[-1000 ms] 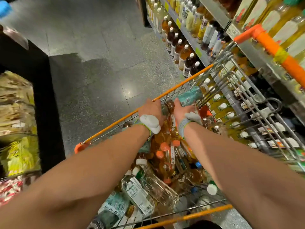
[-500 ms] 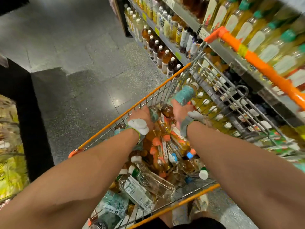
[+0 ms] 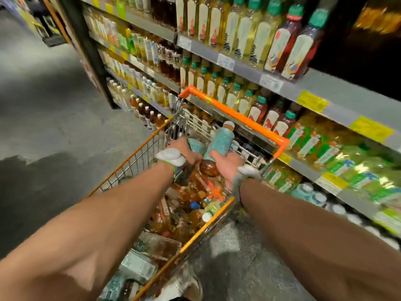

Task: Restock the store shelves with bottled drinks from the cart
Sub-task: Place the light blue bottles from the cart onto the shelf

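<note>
Currently, in the head view, you are at the pick-up step. Your right hand has its fingers wrapped round the lower body of a clear plastic bottle of amber drink with a teal label and pale cap. You hold it neck-up just above the heap in the orange-rimmed wire shopping cart. Your left hand curls round a second teal-labelled bottle, mostly hidden behind the hand and just beside the first. Loose bottles of amber drink lie jumbled in the basket below.

The grey metal store shelves stand close beside the cart on your right, with rows of bottles upright on them. Next, I judge, you should carry both bottles clear of the orange cart handle to the shelves. Find the row that matches the teal labels and stand each bottle upright there. Blur hides most labels, so I cannot tell which row matches.
</note>
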